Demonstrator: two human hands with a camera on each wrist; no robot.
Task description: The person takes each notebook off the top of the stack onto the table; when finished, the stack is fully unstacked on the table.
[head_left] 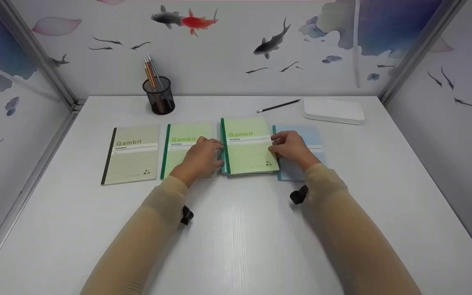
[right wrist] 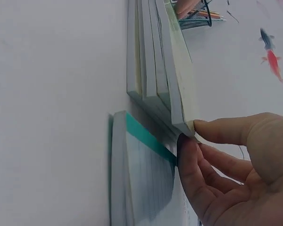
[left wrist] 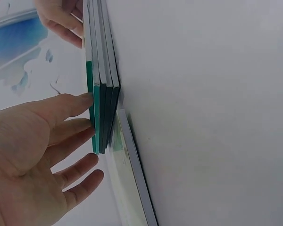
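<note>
A light green notebook (head_left: 246, 153) with a green spine lies on top of a stack of several notebooks. In the left wrist view, the stack's spines (left wrist: 104, 110) run from green and teal above to dark below. My left hand (head_left: 203, 157) touches the spine side with its fingertips, fingers extended. At the opposite edge, my right hand (head_left: 293, 147) pinches the top notebook, thumb above and fingers beneath its corner in the right wrist view. Under the right hand lies a blue notebook (head_left: 312, 166). Another green notebook (head_left: 172, 159) is partly hidden by the left hand.
A grey-beige notebook (head_left: 131, 157) with a dark spine lies at the far left of the row. Behind stand a black mesh pencil cup (head_left: 160, 98), a dark pencil (head_left: 279, 105) lying flat, and a white case (head_left: 333, 110). Printed panels wall the white table (head_left: 236, 237).
</note>
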